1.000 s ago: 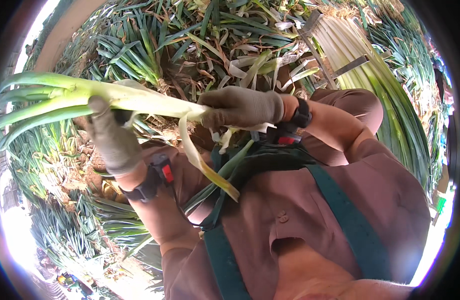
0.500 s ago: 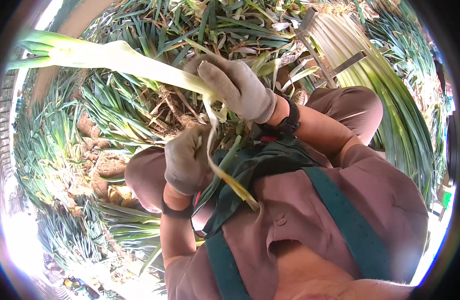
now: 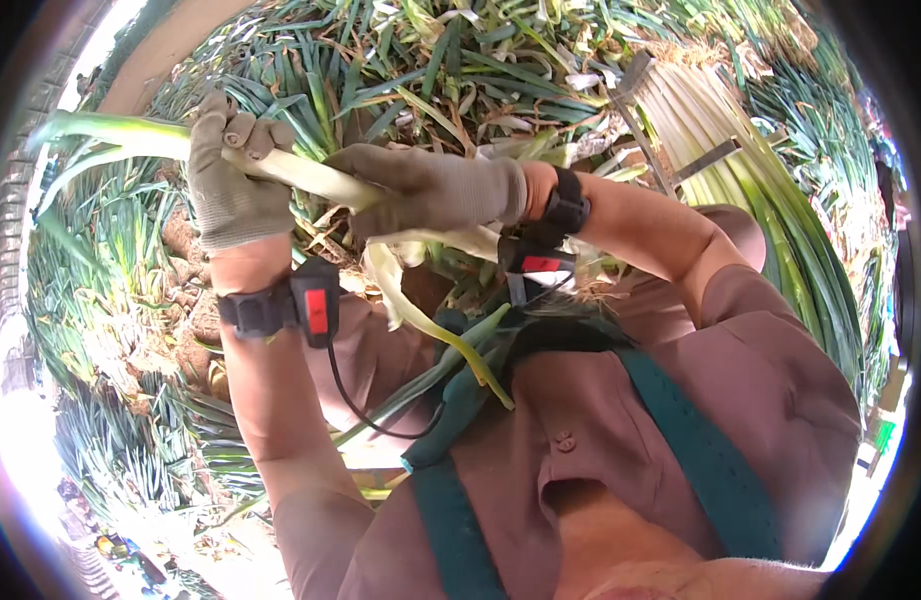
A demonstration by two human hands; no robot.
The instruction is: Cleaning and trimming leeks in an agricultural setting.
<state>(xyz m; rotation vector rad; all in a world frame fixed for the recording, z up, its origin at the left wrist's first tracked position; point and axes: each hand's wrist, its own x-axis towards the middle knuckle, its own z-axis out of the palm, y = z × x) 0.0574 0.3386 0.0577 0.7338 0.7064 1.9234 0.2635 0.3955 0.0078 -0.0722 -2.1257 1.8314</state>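
Observation:
A leek [image 3: 315, 180] with a pale shaft and green leaves stretches across the upper left. My left hand [image 3: 242, 180], in a grey knit glove, is wrapped round its shaft just below the leaves. My right hand [image 3: 425, 190], also gloved, closes on the shaft's other end. Below the right hand a peeled outer leaf [image 3: 410, 300] hangs down, pale on top and yellow-green at its tip. Another pale stalk [image 3: 470, 241] shows under the right hand, partly hidden, with stringy roots [image 3: 600, 290] to its right.
A stack of trimmed leeks [image 3: 710, 130] lies in a metal rack [image 3: 645, 125] at the upper right. Leaf scraps [image 3: 500, 70] and untrimmed leeks [image 3: 110, 270] with soil-caked roots surround me. Black wrist devices sit on both forearms, and a cable [image 3: 355, 405] loops from the left one.
My left hand has moved up and left from my lap onto the leek's shaft. The right hand has shifted slightly down and left. A strip of outer leaf hangs lower and wider.

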